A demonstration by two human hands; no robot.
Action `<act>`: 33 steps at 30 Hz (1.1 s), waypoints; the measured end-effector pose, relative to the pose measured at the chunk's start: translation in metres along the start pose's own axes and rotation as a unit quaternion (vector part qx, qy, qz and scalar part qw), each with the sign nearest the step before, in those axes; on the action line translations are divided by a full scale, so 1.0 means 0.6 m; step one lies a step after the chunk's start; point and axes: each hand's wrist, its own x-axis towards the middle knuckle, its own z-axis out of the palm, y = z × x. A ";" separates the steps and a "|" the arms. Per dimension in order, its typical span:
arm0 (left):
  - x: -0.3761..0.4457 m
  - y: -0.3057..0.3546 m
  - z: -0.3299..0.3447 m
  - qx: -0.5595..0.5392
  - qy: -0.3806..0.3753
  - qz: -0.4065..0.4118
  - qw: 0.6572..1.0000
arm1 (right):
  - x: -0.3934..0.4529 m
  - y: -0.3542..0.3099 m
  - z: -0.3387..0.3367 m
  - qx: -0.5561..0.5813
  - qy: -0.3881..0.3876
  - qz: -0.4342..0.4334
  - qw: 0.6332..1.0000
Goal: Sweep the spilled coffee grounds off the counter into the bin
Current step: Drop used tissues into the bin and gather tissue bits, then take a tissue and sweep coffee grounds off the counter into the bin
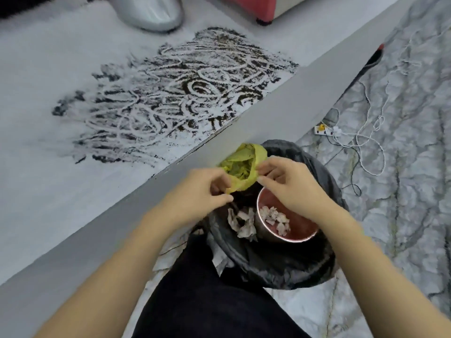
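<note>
Dark coffee grounds (170, 93) lie smeared in swirls across the white counter (44, 167), reaching its front edge. Below that edge stands a bin lined with a black bag (280, 264). Inside the bin are a red paper cup (288, 230) and crumpled paper scraps (240, 222). Over the bin, just under the counter's grey edge, both hands hold a small yellow-green plastic bag (241, 167) with its mouth spread wide. My left hand (202, 189) pinches the bag's left rim. My right hand (290, 184) pinches its right rim.
A silver rounded appliance (151, 13) stands at the back of the counter, with a red box (258, 6) to its right. On the marble floor (402, 167) to the right lie a power strip (325, 130) and tangled white cables (371, 132). My dark-clothed leg (207, 301) is beside the bin.
</note>
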 end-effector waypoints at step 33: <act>-0.414 -0.422 -0.439 0.137 0.496 -0.364 0.776 | 0.255 -0.704 0.568 -0.073 -0.222 -0.413 0.881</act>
